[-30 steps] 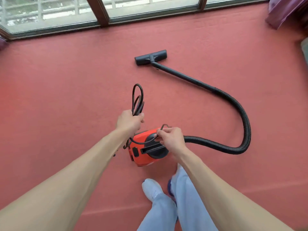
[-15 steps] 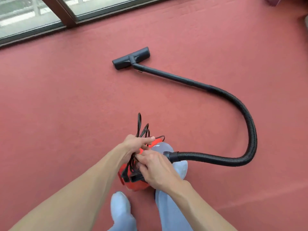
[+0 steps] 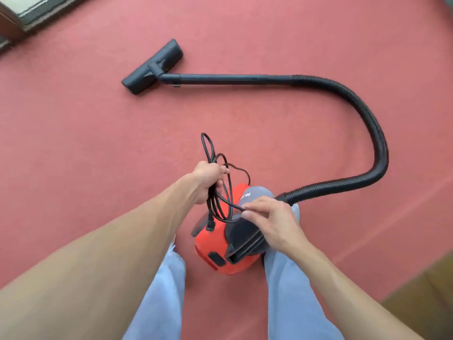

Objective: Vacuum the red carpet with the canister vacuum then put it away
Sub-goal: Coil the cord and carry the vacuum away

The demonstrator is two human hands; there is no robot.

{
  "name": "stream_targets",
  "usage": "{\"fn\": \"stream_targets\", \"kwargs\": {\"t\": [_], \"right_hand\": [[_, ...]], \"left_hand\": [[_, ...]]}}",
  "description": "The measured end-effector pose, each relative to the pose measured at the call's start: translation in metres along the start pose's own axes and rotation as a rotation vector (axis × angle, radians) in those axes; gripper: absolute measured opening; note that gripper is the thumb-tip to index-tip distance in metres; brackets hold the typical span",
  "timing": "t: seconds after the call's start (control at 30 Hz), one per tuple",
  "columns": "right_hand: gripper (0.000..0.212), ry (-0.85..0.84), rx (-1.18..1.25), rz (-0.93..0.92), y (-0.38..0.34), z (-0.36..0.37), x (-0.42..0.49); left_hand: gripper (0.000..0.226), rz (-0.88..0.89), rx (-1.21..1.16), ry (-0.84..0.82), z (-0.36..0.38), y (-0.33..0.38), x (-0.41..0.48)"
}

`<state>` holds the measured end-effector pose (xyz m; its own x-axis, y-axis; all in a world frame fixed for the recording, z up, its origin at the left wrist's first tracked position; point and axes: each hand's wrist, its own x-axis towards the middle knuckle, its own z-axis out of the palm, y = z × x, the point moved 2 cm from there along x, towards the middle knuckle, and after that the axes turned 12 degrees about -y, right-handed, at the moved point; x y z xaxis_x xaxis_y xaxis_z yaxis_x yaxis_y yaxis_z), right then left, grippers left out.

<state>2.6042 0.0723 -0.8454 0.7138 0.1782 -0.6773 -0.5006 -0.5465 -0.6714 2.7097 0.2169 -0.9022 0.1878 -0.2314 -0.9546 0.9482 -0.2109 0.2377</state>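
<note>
The red canister vacuum (image 3: 213, 244) stands on the red carpet (image 3: 73, 148) between my legs. Its black ribbed hose (image 3: 377, 143) loops right and back to a rigid wand (image 3: 220, 79) ending in the black floor nozzle (image 3: 153, 67), all lying flat on the carpet. My left hand (image 3: 207, 179) grips a bundle of looped black power cord (image 3: 215, 192) above the canister. My right hand (image 3: 267, 218) pinches a strand of that cord just over the canister's black handle (image 3: 245, 244).
A window frame (image 3: 14, 23) runs along the floor at the top left. A brown wooden edge (image 3: 426, 298) shows at the bottom right beyond the carpet. Open carpet lies to the left and beyond the nozzle.
The view has tilted down and moved closer over the canister. My right hand has moved from the canister's left side to its top, drawing a cord strand; the left hand keeps the coil.
</note>
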Motion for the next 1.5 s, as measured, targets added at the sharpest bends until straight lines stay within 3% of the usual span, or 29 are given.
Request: {"fn": "stream_targets", "kwargs": {"t": [0.1,0.17,0.23,0.3,0.37,0.43,0.57,0.6,0.67,0.73,0.8,0.87,1.0,1.13,1.2,1.3,1.4,1.5], "right_hand": [[0.013,0.070,0.032,0.095,-0.006,0.045,0.011],[0.013,0.068,0.039,0.099,-0.014,0.079,0.015],[0.014,0.119,0.066,0.149,-0.013,0.107,0.018],[0.009,0.321,0.098,0.275,-0.001,0.125,0.013],[0.018,0.608,0.167,0.470,0.015,0.136,-0.001],[0.032,0.778,0.289,0.651,0.033,0.143,-0.019],[0.047,0.684,0.509,0.812,0.064,0.153,-0.032],[0.041,0.653,0.541,0.816,0.067,0.154,-0.030],[0.020,0.626,0.669,0.758,0.071,0.157,-0.024],[0.024,0.629,0.915,0.660,0.069,0.155,-0.018],[0.017,0.665,1.139,0.594,0.069,0.154,-0.017],[0.003,0.709,1.230,0.582,0.068,0.158,-0.021],[0.018,0.947,1.375,0.585,0.073,0.165,-0.043],[0.017,1.061,1.508,0.574,0.077,0.161,-0.057],[0.019,1.029,1.495,0.595,0.077,0.157,-0.055],[0.021,0.950,1.440,0.625,0.075,0.155,-0.043],[0.021,0.896,1.405,0.646,0.076,0.158,-0.036],[0.022,0.888,1.435,0.641,0.079,0.157,-0.035]], "left_hand": [[0.023,0.035,0.154,-0.085,-0.015,0.000,0.004],[0.030,0.103,0.393,-0.079,-0.028,-0.002,0.003],[0.022,0.151,0.673,-0.062,-0.041,-0.005,-0.002],[0.022,0.149,0.905,-0.054,-0.053,-0.012,-0.003],[0.022,0.119,0.979,-0.028,-0.067,-0.021,0.000],[0.015,0.087,0.912,0.007,-0.078,-0.029,0.004],[0.019,0.079,0.707,0.035,-0.080,-0.049,0.011],[0.014,0.078,0.671,0.044,-0.077,-0.055,0.012],[0.027,0.099,0.594,0.051,-0.070,-0.065,0.014],[0.035,0.136,0.558,0.058,-0.065,-0.072,0.016],[0.029,0.128,0.513,0.081,-0.060,-0.078,0.021],[0.023,0.151,0.404,0.167,-0.060,-0.078,0.024],[0.048,0.168,0.085,0.468,-0.078,-0.074,0.026],[0.040,0.157,0.158,0.668,-0.120,-0.067,0.019],[0.036,0.164,0.270,0.614,-0.129,-0.067,0.010],[0.016,0.179,0.377,0.398,-0.114,-0.070,-0.016],[0.016,0.205,0.300,0.235,-0.100,-0.069,-0.034],[0.015,0.164,0.280,0.200,-0.097,-0.067,-0.047]]}}
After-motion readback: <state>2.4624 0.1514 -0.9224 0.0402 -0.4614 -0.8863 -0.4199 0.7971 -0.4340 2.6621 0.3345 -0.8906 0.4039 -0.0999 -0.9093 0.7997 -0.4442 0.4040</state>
